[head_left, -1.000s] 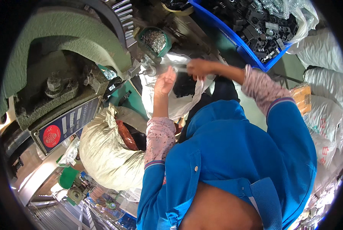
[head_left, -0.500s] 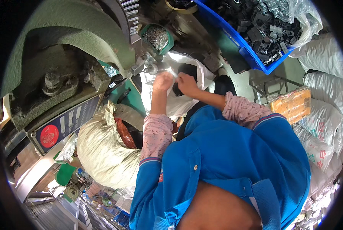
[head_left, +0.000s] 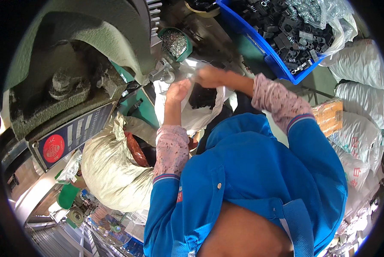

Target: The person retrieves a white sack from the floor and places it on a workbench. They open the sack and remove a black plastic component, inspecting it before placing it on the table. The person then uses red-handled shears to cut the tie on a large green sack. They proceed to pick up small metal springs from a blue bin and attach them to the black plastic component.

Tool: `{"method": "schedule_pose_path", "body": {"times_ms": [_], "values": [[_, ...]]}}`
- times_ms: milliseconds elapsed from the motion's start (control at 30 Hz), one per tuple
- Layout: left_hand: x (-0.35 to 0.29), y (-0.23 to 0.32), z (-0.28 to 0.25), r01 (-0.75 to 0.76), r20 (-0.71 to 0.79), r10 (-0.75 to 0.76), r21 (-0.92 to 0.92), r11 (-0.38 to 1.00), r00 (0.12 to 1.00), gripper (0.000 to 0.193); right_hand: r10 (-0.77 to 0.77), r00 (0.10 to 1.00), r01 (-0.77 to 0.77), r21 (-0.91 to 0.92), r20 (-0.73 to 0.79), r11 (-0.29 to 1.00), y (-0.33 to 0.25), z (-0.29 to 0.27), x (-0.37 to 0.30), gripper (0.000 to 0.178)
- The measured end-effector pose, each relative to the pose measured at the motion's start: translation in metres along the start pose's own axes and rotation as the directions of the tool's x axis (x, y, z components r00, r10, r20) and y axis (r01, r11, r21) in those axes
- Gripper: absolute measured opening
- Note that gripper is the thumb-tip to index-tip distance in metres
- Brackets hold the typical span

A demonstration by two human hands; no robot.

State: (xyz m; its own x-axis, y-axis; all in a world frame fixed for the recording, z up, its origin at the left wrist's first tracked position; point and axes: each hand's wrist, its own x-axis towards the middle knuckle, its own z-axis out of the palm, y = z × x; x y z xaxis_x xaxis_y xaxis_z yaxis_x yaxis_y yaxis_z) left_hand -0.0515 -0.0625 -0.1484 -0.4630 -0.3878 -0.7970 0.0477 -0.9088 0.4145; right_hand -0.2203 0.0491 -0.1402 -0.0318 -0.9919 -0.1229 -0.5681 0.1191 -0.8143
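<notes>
My left hand (head_left: pixel 178 90) is closed, fingertips pinched together just below a small metal machine head (head_left: pixel 164 73). Whatever it pinches is too small to make out. Close beside it on the right, my right hand (head_left: pixel 211 77) is smeared by motion, so its fingers do not show clearly. Both hands are over the mouth of a white sack (head_left: pixel 191 114), which has dark parts (head_left: pixel 202 96) inside. Just beyond them, a green container (head_left: pixel 175 44) holds many small shiny metal pieces.
A blue bin (head_left: pixel 265 58) with black blocks and springs stands at the far right. Large green machine casting (head_left: pixel 115 38) fills the far left. A cream sack (head_left: pixel 110 165) sits by my left arm; white sacks (head_left: pixel 361 92) and an orange-brown block (head_left: pixel 329 116) are on the right.
My right hand has moved up and slightly right, toward the far side, uncovering more of the dark parts. My left hand has shifted slightly down and stays pinched.
</notes>
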Motion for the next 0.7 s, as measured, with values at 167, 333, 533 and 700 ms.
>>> {"method": "schedule_pose_path", "body": {"times_ms": [167, 333, 533, 700], "values": [[0.016, 0.000, -0.025, 0.142, 0.237, -0.099, -0.171, 0.975, 0.966, 0.018, -0.306, 0.885, 0.441, -0.422, 0.352, 0.792, -0.008, -0.075, 0.046, 0.029], [0.000, -0.006, -0.004, -0.024, 0.085, 0.035, -0.128, 0.991, 0.996, 0.016, -0.303, 0.838, 0.504, -0.429, 0.455, 0.750, -0.021, -0.088, 0.066, 0.024], [0.001, -0.012, -0.004, -0.061, -0.033, 0.058, -0.104, 0.993, 0.998, 0.024, 0.036, 0.702, 0.206, -0.251, 0.711, 0.946, -0.024, -0.094, 0.090, 0.022], [-0.011, -0.017, 0.005, -0.077, 0.009, 0.079, -0.155, 0.985, 0.997, 0.026, 0.239, 0.536, -0.017, -0.273, 0.810, 0.962, -0.036, -0.098, 0.104, 0.024]]}}
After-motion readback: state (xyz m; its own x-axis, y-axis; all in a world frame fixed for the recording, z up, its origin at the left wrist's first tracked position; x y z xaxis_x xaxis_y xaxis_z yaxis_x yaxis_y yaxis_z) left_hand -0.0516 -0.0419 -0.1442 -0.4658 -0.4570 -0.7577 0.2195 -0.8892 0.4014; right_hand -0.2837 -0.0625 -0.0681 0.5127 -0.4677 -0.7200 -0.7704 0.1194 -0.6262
